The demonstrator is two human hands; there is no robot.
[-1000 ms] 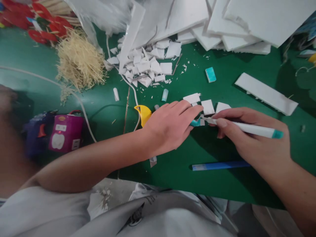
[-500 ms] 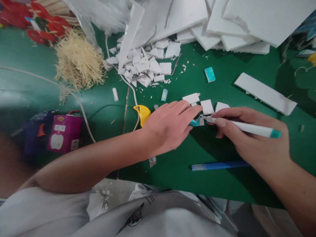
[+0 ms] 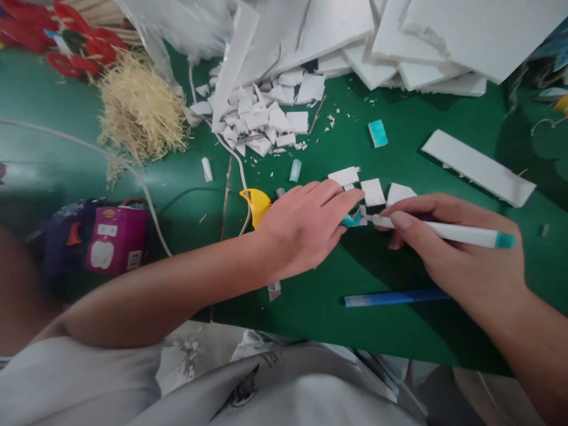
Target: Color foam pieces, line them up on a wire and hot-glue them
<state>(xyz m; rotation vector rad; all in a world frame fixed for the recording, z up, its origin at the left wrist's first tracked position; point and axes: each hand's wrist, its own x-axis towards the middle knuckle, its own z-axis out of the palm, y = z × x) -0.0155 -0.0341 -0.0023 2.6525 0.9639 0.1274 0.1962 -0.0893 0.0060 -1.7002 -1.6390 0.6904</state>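
Note:
My left hand [image 3: 306,228] lies over the middle of the green table, its fingers closed on a small teal and white piece [image 3: 352,219]. The hand covers most of that piece. In my right hand [image 3: 470,254] is a white marker [image 3: 461,234] with a teal end, its tip pointing left at the piece. Small white foam pieces [image 3: 372,192] lie just beyond the fingers. A yellow crescent-shaped object [image 3: 258,205] shows beside my left hand. Below my right hand lies a blue marker [image 3: 394,297], partly hidden by the wrist.
White foam sheets [image 3: 479,35] and foam scraps [image 3: 266,115] are at the back. A foam strip [image 3: 479,168] and teal block [image 3: 377,134] lie on the right half. Straw-like shreds [image 3: 142,109], a magenta box [image 3: 118,239] and a cable [image 3: 146,192] are on the left.
My right hand and the white marker have shifted slightly to the right. My left hand has stayed in place.

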